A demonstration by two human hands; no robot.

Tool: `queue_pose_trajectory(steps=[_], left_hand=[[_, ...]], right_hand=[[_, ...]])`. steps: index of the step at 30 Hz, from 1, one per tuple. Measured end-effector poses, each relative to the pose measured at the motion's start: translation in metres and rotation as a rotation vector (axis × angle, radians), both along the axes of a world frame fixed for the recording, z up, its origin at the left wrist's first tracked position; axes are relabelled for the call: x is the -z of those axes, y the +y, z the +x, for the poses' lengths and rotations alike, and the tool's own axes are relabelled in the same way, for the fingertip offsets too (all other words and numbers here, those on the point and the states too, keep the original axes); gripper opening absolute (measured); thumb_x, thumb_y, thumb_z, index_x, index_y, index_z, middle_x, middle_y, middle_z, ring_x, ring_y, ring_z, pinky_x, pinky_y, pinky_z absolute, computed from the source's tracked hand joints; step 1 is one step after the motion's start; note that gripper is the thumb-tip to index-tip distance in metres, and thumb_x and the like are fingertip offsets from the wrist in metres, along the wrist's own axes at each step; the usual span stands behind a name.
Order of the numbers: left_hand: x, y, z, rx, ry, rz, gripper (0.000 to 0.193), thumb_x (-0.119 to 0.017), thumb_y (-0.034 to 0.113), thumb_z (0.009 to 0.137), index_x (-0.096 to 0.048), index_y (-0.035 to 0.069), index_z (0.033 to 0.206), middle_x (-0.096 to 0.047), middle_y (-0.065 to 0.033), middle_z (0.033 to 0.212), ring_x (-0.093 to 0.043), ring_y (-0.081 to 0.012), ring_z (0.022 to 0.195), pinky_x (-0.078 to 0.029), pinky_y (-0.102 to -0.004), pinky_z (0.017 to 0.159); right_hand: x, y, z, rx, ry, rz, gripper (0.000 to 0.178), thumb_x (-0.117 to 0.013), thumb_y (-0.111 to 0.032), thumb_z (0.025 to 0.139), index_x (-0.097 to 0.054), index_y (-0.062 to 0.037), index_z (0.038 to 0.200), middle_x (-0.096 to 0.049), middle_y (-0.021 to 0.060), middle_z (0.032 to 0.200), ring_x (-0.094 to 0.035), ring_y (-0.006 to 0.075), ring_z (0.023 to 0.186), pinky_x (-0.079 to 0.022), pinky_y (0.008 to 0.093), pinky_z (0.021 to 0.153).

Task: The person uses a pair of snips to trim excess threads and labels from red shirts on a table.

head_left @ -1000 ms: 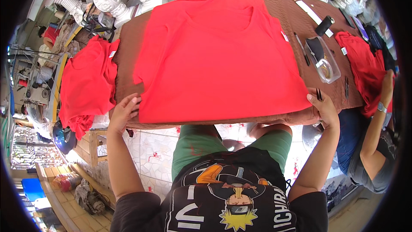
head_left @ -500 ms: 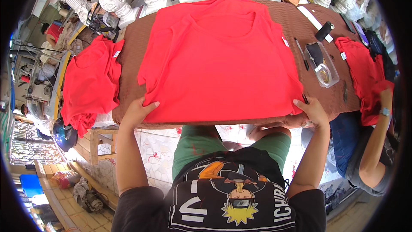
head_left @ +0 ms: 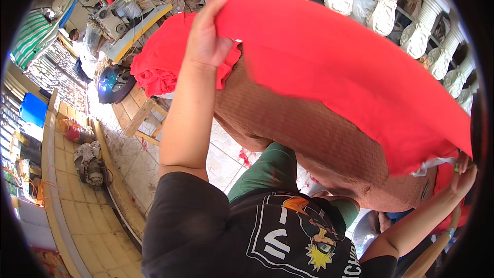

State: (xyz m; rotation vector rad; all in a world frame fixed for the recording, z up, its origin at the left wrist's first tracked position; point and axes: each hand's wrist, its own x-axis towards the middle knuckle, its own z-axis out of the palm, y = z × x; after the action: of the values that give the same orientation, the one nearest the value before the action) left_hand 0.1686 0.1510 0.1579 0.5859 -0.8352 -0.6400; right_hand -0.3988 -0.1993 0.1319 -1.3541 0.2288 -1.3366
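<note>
A red sleeveless shirt [head_left: 334,56] is stretched in the air above the brown-covered table [head_left: 267,103], its lower edge slightly blurred. My left hand [head_left: 208,38] is raised high and grips one end of the cloth, thumb apart from the fingers. At the far right my right hand [head_left: 463,177] pinches the opposite corner; its fingertips are partly hidden. Beyond my left forearm, a heap of red garments [head_left: 162,54] lies at the table's left end. The hanging cloth hides most of the tabletop.
White balusters [head_left: 386,13] line the table's far side. Sewing machines [head_left: 110,23] stand at the upper left, near a wooden stool [head_left: 144,118]. Another person's forearm [head_left: 435,249] shows at the lower right. A clear plastic container [head_left: 424,167] peeks out beneath the cloth.
The red shirt has gone from lying flat on the table to being held up and stretched between both hands. My left hand rose; the view swung left.
</note>
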Motion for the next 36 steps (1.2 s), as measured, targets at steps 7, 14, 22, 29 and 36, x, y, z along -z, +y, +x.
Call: queue_pose_trajectory(steps=[7, 14, 22, 29, 36], left_hand=[[0.019, 0.006, 0.048, -0.300, -0.006, 0.337, 0.028, -0.063, 0.026, 0.092, -0.061, 0.006, 0.111, -0.068, -0.0051, 0.104, -0.067, -0.0154, 0.092, -0.054, -0.0310, 0.076], [-0.084, 0.071, 0.172, -0.672, -0.041, -0.018, 0.029, -0.064, 0.023, 0.089, -0.060, 0.007, 0.113, -0.065, -0.0105, 0.116, -0.060, -0.0243, 0.109, -0.049, -0.0447, 0.088], [0.027, 0.190, 0.292, -1.112, 0.407, 0.219, 0.043, -0.049, 0.033, 0.097, -0.052, 0.004, 0.128, -0.054, -0.0112, 0.134, -0.053, -0.0324, 0.120, -0.042, -0.0522, 0.101], [0.094, 0.126, 0.244, -1.283, 0.462, 0.354, 0.043, -0.053, 0.017, 0.093, -0.051, -0.006, 0.129, -0.054, -0.0171, 0.132, -0.052, -0.0269, 0.121, -0.040, -0.0432, 0.106], [0.108, -0.063, 0.148, -0.826, -0.157, 0.464, 0.032, -0.065, 0.016, 0.088, -0.065, 0.005, 0.119, -0.066, -0.0072, 0.114, -0.059, -0.0153, 0.106, -0.044, -0.0320, 0.093]], right_hand=[[-0.028, 0.022, 0.138, 0.054, 0.227, 0.294, 0.026, -0.053, -0.028, 0.099, -0.061, -0.0048, 0.109, -0.054, -0.0034, 0.068, -0.035, 0.0018, 0.044, -0.024, 0.0182, 0.039], [-0.080, 0.131, 0.301, -0.094, 0.160, 0.034, 0.025, -0.060, -0.029, 0.095, -0.063, -0.0049, 0.096, -0.041, -0.0061, 0.049, -0.030, 0.0030, 0.039, -0.021, 0.0221, 0.038], [-0.037, 0.212, 0.409, -0.696, 0.820, -0.309, 0.035, -0.068, -0.026, 0.089, -0.065, -0.0002, 0.112, -0.067, 0.0002, 0.089, -0.051, 0.0053, 0.052, -0.038, 0.0217, 0.043], [-0.076, 0.162, 0.346, -0.216, 1.275, -0.461, 0.029, -0.064, -0.014, 0.088, -0.065, -0.0010, 0.113, -0.070, 0.0082, 0.088, -0.067, 0.0166, 0.081, -0.054, 0.0320, 0.058], [-0.060, 0.084, 0.235, 0.326, 1.442, -0.952, 0.023, -0.066, -0.012, 0.081, -0.065, 0.0048, 0.097, -0.066, 0.0201, 0.080, -0.065, 0.0328, 0.077, -0.050, 0.0411, 0.075]])
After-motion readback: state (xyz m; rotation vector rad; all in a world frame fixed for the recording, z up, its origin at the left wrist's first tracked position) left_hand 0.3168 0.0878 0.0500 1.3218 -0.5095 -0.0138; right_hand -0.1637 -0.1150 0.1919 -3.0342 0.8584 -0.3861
